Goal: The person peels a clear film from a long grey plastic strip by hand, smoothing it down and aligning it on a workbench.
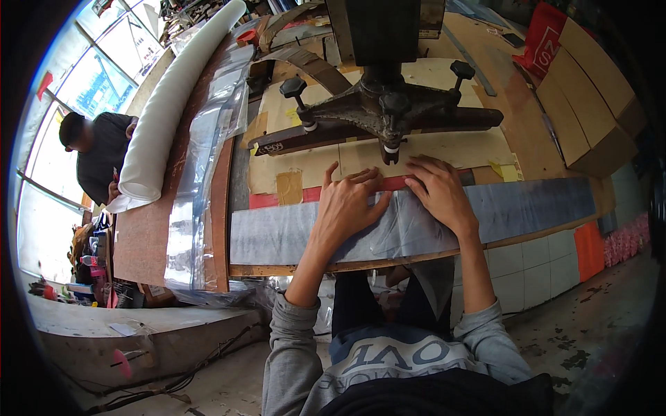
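A thin, translucent plastic sheet [409, 220] lies wrinkled at the near side of the work table, and part of it hangs over the front edge. My left hand [350, 202] rests on it, fingers stretched out and thumb apart, pointing toward a red strip [274, 200]. To its right, my right hand [440, 194] lies with fingers extended on the sheet's far edge, partly over the red strip. Neither hand is wrapped round anything. Just beyond the fingertips stands a dark metal press head [388, 104] with black knobs, carrying a long dark bar [465, 119].
Pale boards [298, 170] lie under the press. On the left are a big roll of white plastic film [182, 104] and folded clear plastic [198, 201]. Cardboard boxes [579, 104] and a red bag [544, 41] stand right. Another person [100, 156] is at far left.
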Motion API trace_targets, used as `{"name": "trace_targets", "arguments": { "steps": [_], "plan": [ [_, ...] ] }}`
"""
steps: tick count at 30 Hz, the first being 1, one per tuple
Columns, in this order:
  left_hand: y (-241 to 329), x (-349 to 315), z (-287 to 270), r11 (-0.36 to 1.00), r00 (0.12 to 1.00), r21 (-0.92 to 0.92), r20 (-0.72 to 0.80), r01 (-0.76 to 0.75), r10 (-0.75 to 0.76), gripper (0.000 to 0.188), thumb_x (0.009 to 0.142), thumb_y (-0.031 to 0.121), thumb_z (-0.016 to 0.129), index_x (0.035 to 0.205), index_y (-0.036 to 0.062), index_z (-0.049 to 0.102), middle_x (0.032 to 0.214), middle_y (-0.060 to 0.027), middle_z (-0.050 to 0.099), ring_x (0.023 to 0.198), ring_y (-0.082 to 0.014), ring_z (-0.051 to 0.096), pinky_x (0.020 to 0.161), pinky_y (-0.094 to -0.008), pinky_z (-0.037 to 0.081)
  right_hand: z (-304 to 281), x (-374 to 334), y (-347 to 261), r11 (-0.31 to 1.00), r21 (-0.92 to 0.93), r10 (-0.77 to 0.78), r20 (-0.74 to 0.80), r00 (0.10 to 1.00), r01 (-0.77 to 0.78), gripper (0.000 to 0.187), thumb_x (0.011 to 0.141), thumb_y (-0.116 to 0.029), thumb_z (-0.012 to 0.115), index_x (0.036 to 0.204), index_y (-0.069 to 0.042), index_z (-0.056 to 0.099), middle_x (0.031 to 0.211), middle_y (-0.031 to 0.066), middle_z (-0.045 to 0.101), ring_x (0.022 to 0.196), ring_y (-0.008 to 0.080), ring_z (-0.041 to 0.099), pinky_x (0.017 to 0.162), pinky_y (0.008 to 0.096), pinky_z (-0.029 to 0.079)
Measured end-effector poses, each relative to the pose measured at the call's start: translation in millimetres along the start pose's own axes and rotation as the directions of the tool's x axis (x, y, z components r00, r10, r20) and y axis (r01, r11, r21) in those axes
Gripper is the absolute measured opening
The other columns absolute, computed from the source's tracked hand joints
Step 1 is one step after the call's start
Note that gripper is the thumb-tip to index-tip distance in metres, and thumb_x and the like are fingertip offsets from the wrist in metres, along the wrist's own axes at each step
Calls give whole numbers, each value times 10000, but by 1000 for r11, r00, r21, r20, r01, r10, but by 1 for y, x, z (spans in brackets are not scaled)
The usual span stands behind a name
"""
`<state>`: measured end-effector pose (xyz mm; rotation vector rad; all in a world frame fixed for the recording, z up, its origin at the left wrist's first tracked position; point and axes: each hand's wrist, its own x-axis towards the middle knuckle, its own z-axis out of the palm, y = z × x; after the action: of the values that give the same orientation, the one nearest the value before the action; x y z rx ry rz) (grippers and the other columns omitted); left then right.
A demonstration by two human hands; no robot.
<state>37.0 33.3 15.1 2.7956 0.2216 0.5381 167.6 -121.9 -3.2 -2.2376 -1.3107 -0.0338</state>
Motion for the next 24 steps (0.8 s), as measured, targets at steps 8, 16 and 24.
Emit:
{"name": "trace_targets", "arguments": {
  "steps": [8, 16, 24],
  "plan": [
    [-1, -5, 9, 996, 995, 68, -85, 52, -46, 353, 772, 405, 647, 1012, 146, 665, 1259, -290, 477, 1137, -373, 485, 944, -464, 346, 14, -2, 6, 985, -101, -148, -112, 983, 137, 311, 891, -169, 551, 1184, -67, 572, 1271, 68, 536, 1229, 270, 436, 1032, 433, 326],
    [-1, -3, 9, 996, 998, 81, -57, 36, -31, 371, 774, 413, 634, 1039, 153, 647, 1276, -259, 476, 1229, -348, 424, 1012, -557, 264, 12, -4, 2, 992, -84, -101, -99, 990, 93, 372, 878, -142, 543, 1243, -77, 534, 1300, 124, 496, 1246, 313, 417, 1057, 468, 308],
    [2, -2, 7, 997, 999, 70, -38, 41, -38, 352, 769, 388, 620, 1010, 131, 639, 1269, -185, 511, 1251, -335, 409, 1050, -629, 187, 13, -5, 1, 990, -123, -84, -69, 994, 75, 397, 882, -148, 524, 1276, -103, 509, 1356, 131, 453, 1277, 315, 396, 1070, 479, 301]
  ]
}}
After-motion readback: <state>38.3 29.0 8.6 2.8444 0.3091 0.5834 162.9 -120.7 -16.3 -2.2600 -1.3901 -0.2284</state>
